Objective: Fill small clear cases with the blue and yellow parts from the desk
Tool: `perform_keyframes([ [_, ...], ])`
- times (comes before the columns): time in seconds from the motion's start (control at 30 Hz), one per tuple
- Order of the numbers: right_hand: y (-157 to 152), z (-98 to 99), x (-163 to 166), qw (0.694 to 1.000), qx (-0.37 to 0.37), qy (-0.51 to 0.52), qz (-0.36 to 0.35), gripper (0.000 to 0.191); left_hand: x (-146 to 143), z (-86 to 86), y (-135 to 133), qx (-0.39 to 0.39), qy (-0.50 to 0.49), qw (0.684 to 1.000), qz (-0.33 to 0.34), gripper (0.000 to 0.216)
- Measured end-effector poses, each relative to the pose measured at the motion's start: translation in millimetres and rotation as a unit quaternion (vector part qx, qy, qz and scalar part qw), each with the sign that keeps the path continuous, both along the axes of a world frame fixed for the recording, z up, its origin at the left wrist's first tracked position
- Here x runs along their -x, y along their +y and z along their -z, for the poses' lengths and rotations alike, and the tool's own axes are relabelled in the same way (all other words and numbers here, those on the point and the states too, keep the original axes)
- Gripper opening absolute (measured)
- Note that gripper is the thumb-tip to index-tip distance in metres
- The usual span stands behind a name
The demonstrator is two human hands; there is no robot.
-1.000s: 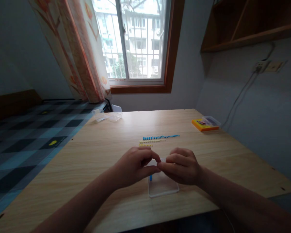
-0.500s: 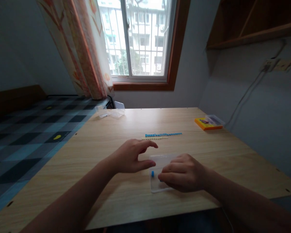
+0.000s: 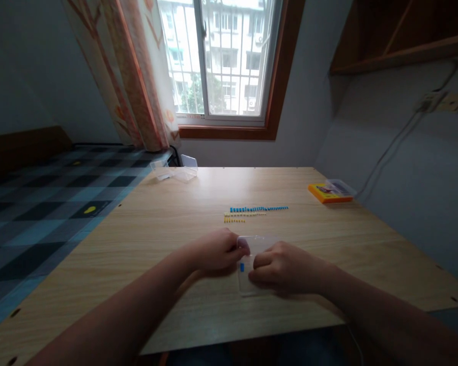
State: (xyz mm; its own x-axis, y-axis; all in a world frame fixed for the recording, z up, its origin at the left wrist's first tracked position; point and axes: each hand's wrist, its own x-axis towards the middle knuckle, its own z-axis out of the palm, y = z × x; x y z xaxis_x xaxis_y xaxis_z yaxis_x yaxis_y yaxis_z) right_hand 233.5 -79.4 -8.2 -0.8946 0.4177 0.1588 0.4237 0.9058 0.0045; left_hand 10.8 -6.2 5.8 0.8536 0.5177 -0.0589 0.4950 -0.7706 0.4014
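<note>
A shallow clear plastic tray [image 3: 248,290] lies near the front of the table. My left hand [image 3: 219,250] is closed on its left rim, with fingertips seen partly through the clear plastic. One small blue block [image 3: 242,267] stands inside at the left. My right hand [image 3: 280,267] is over the tray with thumb and fingers pinched together; what they hold, if anything, is hidden behind the fingers. Beyond the hands runs a row of small blue blocks [image 3: 248,209], with a pale yellow row [image 3: 242,214] and a short yellow row [image 3: 234,221] in front of it.
Open clear plastic boxes [image 3: 185,173] stand at the table's far left corner. An orange-yellow box [image 3: 330,193] with a clear lid lies at the far right. A checked bed [image 3: 53,203] borders the wooden table [image 3: 168,203] on the left.
My left hand has gone from spread fingers above the tray to closing on its left rim. My right hand stays pinched over the tray. The short yellow row is now uncovered.
</note>
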Motion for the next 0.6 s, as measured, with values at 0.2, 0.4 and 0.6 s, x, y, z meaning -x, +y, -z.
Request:
perform_keyframes([
  [0.2,1,2.4,-1,0.999,0.033,-0.002,0.015,0.013,0,9.8,6,0.066,-0.058,0.996,0.009,0.027],
  [0.4,-1,-5.8,-3,0.997,0.059,-0.039,0.016,0.01,-2,12.8,6,0.085,-0.086,0.992,0.017,0.024],
  [0.6,-1,-4.0,-2,0.998,0.028,-0.045,0.037,0.014,-5,13.7,7,0.099,-0.092,0.991,0.025,0.024],
])
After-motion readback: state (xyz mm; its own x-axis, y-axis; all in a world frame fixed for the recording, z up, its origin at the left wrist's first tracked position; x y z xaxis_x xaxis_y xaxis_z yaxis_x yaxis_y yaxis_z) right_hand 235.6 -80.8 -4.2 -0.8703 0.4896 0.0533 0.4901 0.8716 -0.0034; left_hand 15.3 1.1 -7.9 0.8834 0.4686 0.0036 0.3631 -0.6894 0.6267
